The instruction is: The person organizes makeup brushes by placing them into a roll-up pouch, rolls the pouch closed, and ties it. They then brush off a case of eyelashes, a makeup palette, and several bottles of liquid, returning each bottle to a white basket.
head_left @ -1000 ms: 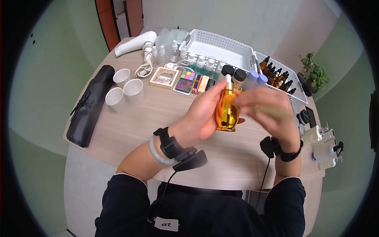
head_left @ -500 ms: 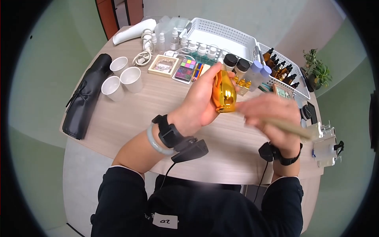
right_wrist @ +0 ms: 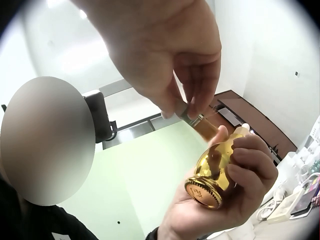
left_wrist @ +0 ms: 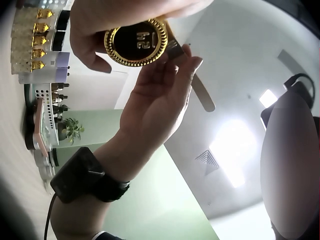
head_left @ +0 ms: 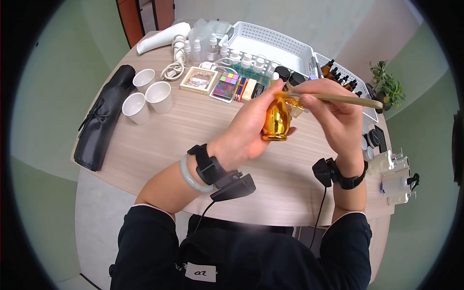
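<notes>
In the head view the left hand (head_left: pixel 245 126) grips a shiny gold dropper bottle (head_left: pixel 277 121), its white tip by the thumb. Above and right of it, the right hand (head_left: pixel 333 108) pinches a flat brush (head_left: pixel 355 100) with a pale handle. The right wrist view shows the brush's amber bristles (right_wrist: pixel 206 130) close to the bottle's shoulder (right_wrist: pixel 215 162); whether they touch, I cannot tell. The left wrist view faces the bottle's round base (left_wrist: pixel 136 44), with the right hand (left_wrist: pixel 155 100) behind it.
Three white cups (head_left: pixel 159 96) and a black roll (head_left: pixel 104 118) lie at left. Behind the hands stand a framed box (head_left: pixel 198 79), a colour palette (head_left: pixel 226 86), small bottles and white baskets (head_left: pixel 270 37). Pump bottles (head_left: pixel 396 183) are at the right edge.
The brush has risen from beside the bottle's lower end to its upper part, and the right hand has moved up with it. The left hand keeps its grip on the bottle, which has tilted.
</notes>
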### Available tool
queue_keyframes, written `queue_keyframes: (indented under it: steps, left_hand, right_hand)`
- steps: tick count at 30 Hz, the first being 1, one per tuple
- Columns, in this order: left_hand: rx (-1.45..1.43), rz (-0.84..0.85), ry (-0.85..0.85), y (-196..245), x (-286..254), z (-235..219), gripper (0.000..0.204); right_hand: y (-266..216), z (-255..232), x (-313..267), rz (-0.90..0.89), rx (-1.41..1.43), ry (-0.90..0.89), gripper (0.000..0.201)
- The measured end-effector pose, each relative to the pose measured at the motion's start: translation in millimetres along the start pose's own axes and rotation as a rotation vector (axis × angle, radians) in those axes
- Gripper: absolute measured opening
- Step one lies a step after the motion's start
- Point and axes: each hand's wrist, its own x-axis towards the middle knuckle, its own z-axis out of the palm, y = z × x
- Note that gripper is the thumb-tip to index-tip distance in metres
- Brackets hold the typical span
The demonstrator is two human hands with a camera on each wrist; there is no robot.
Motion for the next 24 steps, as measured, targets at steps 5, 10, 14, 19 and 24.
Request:
queue_keyframes:
  steps: [5, 10, 14, 19, 24]
  left_hand:
    - [-0.209, -0.056, -0.070, -2, 4, -7, 0.034]
    - [-0.156, -0.010, -0.083, -1, 3, -2, 0.031]
    - [-0.104, -0.014, -0.029, -3, 4, -5, 0.027]
    - [-0.056, -0.014, 0.040, -5, 11, -10, 0.026]
    - [-0.024, 0.001, 0.080, 0, 9, -8, 0.028]
  right_hand:
    - [-10, -11, -1, -0.042, -0.167, -0.312, 0.006]
    - [-12, -14, -4, 0.053, -0.067, -0.151, 0.008]
    - [1, -8, 4, -0.150, -0.281, -0.180, 0.012]
    - [-11, 3, -12, -0.153, -0.296, -0.392, 0.014]
    - [-17, -9, -22, -0.174, -0.370, -0.330, 0.015]
